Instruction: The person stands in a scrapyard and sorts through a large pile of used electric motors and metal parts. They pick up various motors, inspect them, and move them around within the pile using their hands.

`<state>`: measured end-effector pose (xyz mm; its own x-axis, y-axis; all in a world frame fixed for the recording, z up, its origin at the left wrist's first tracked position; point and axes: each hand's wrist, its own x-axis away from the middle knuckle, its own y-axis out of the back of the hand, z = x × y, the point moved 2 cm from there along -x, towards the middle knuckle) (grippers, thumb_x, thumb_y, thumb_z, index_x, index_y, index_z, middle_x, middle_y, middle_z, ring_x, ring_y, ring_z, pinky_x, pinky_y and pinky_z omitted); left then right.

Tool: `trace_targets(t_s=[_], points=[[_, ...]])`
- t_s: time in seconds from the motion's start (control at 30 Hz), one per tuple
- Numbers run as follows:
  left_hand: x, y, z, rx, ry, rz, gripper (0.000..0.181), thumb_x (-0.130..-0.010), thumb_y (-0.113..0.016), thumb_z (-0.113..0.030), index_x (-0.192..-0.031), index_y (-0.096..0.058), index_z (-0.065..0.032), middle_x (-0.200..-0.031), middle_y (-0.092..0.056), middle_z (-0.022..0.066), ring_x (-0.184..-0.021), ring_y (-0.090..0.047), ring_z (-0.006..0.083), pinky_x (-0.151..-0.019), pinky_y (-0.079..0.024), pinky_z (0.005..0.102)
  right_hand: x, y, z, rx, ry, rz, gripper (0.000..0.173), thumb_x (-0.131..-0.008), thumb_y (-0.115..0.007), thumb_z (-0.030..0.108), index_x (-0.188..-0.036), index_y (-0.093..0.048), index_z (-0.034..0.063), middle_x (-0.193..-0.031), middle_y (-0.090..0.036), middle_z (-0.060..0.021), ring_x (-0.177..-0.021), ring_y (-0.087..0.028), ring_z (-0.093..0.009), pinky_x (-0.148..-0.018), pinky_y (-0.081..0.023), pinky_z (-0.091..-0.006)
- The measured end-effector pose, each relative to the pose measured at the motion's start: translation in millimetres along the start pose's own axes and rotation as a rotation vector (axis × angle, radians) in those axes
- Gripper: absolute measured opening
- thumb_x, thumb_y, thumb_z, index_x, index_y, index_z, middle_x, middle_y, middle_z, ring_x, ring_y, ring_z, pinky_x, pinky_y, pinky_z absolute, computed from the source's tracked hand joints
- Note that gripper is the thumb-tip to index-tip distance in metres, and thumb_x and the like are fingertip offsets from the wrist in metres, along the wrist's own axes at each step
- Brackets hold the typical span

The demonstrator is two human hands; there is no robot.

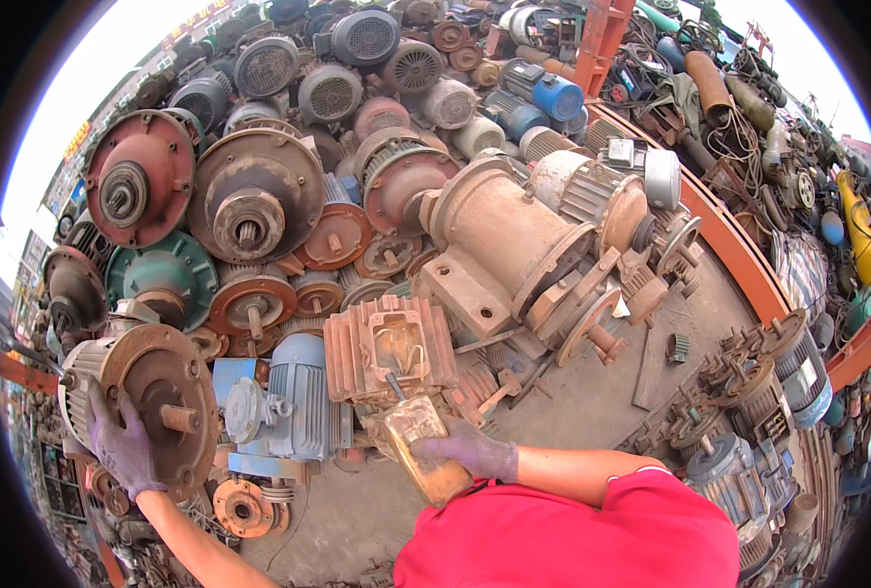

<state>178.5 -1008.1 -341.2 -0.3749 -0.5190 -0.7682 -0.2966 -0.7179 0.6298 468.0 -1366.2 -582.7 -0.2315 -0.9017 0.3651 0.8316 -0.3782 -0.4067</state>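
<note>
My left hand (121, 441), in a purple-grey work glove, rests with spread fingers on the side of a flanged electric motor (145, 397); its rusty round flange and bare shaft face right. My right hand (465, 450), gloved alike, grips a worn yellowish handheld box-shaped device (427, 448) with a dark rod at its upper end. That rod points at the opened terminal box (400, 345) of a rusty finned motor (340, 353), where wires show. I cannot tell whether the rod touches them. Between my hands stands a blue electric motor (299, 397).
Used motors are heaped ahead, among them a large brown cylindrical motor (509, 228) and a green flanged one (162, 279). An orange steel beam (737, 250) runs along the right. More motors (726, 470) stand at the lower right, and a round rusty flange (243, 508) lies low on the left.
</note>
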Motion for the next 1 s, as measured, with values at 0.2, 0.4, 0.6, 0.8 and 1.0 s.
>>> trace_targets(t_s=[0.2, 0.4, 0.6, 0.8, 1.0], points=[[-4.2, -6.3, 11.1, 0.102, 0.003, -0.008, 0.048, -0.103, -0.062, -0.019, -0.146, -0.057, 0.0021, -0.140, -0.061, 0.0285, -0.125, -0.061, 0.0459, -0.104, -0.050, 0.0495, 1.6, -22.5, -28.2, -0.043, 0.049, -0.069, 0.060, -0.094, -0.078, 0.026, -0.143, -0.055, -0.0008, -0.126, -0.069, -0.0089, -0.109, -0.067, -0.015, -0.094, -0.055, -0.0327], [-1.5, 3.6, 6.9, 0.075, 0.012, -0.066, 0.053, -0.094, -0.069, -0.017, -0.143, -0.059, 0.0010, -0.137, -0.063, 0.0253, -0.117, -0.063, 0.0451, -0.100, -0.051, 0.0506, 14.4, -36.7, -40.6, -0.169, 0.115, -0.126, 0.052, -0.096, -0.075, 0.019, -0.142, -0.057, 0.0010, -0.124, -0.070, -0.0078, -0.104, -0.070, -0.016, -0.088, -0.060, -0.0340], [-0.2, 10.3, 6.4, 0.141, 0.068, -0.057, 0.054, -0.090, -0.073, -0.019, -0.140, -0.061, -0.0006, -0.131, -0.064, 0.0244, -0.114, -0.064, 0.0455, -0.098, -0.052, 0.0512, 17.2, -43.3, -34.6, -0.248, 0.046, -0.088, 0.045, -0.098, -0.070, 0.014, -0.140, -0.059, 0.0019, -0.121, -0.071, -0.0084, -0.102, -0.072, -0.020, -0.086, -0.062, -0.0380], [-4.5, 19.4, -3.4, 0.147, 0.110, -0.092, 0.040, -0.092, -0.070, -0.017, -0.130, -0.068, -0.0073, -0.114, -0.070, 0.0189, -0.102, -0.067, 0.0426, -0.088, -0.054, 0.0520, 13.2, -21.0, -55.4, -0.310, 0.051, -0.054, 0.045, -0.097, -0.069, 0.014, -0.139, -0.058, 0.0001, -0.117, -0.072, -0.0106, -0.099, -0.074, -0.023, -0.084, -0.064, -0.0406], [-9.3, 17.8, -19.3, 0.173, 0.111, -0.101, 0.037, -0.094, -0.067, -0.016, -0.131, -0.068, -0.0098, -0.118, -0.071, 0.0168, -0.106, -0.067, 0.0411, -0.091, -0.053, 0.0517, 29.9, -13.5, -30.9, -0.240, 0.041, -0.032, 0.045, -0.098, -0.063, 0.014, -0.140, -0.056, 0.0004, -0.118, -0.070, -0.0141, -0.104, -0.073, -0.027, -0.090, -0.063, -0.0440]])
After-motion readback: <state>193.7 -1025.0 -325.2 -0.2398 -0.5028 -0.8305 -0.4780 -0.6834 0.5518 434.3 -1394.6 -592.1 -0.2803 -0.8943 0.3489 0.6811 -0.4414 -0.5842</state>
